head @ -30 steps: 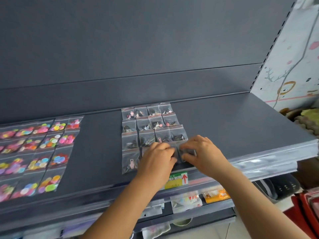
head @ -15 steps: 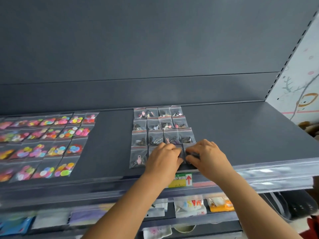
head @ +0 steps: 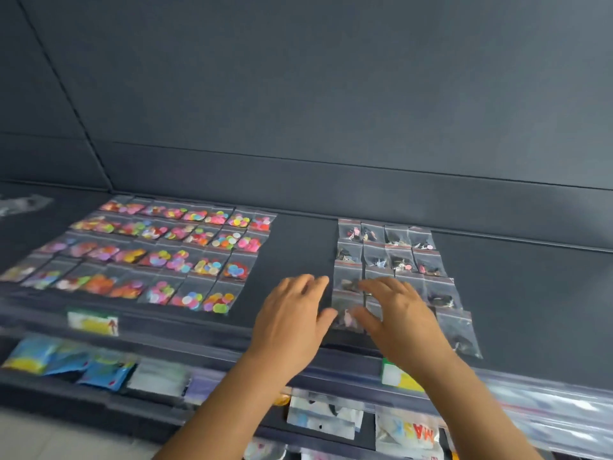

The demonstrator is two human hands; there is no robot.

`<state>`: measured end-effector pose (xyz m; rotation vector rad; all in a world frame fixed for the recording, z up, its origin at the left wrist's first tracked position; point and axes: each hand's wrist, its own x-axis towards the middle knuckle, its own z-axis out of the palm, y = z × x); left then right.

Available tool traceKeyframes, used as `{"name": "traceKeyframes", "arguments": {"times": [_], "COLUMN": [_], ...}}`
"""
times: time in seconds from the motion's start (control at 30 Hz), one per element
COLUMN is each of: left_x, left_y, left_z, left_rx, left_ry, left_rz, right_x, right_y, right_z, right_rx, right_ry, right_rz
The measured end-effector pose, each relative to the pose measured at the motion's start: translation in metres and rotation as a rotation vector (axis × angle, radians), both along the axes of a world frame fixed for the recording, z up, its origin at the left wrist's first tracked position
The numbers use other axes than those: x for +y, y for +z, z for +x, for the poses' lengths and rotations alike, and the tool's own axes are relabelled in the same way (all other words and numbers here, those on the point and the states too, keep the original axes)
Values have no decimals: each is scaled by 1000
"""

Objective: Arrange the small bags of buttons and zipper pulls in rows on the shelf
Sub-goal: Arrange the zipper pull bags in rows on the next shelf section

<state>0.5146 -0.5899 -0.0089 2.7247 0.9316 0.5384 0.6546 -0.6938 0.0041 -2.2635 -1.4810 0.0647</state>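
Neither hand grips anything. The left hand (head: 292, 322) is spread flat, palm down, fingers straight and fanned, over bare shelf just left of the zipper-pull bags (head: 394, 257); its thumb reaches toward the nearest bag of the left column. The right hand (head: 399, 315) is likewise loose and spread, fingers straight, lying over the middle of the near rows of that block; whether the fingertips actually press the plastic cannot be told through the blur.

The zipper-pull bags are small clear zip bags with dark contents, set in four columns running from the near part of the dark grey shelf (head: 530, 293) to its back. One near-right bag (head: 459, 333) sits slightly skewed, lower than its neighbours.

Well apart to the left, on the same shelf, lies the block of button bags (head: 172, 257), clear packets of bright pink, yellow, orange and blue buttons in several overlapping rows.

Along the shelf's near edge are a green-and-yellow price tag (head: 398, 376) under the right wrist and a blurred yellow label (head: 93, 323) farther left. Below, a lower tier holds blue packets (head: 76, 366) and white packets (head: 408, 436).
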Motion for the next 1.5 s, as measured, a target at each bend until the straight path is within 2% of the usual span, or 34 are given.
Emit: {"name": "traceKeyframes", "arguments": {"times": [0.2, 0.73, 1.03, 1.5], "left_x": [56, 180, 254, 436], "left_y": [2, 8, 4, 3], "left_z": [-97, -340, -408, -456], "left_rx": [-7, -2, -36, -19], "left_ry": [146, 365, 469, 561], "left_rz": [-12, -9, -19, -49], "right_x": [73, 246, 337, 529], "right_y": [-1, 0, 5, -1], "right_z": [-82, -322, -385, -421], "right_rx": [20, 51, 32, 21], "right_ry": [146, 405, 524, 590], "right_rz": [13, -17, -36, -84]}}
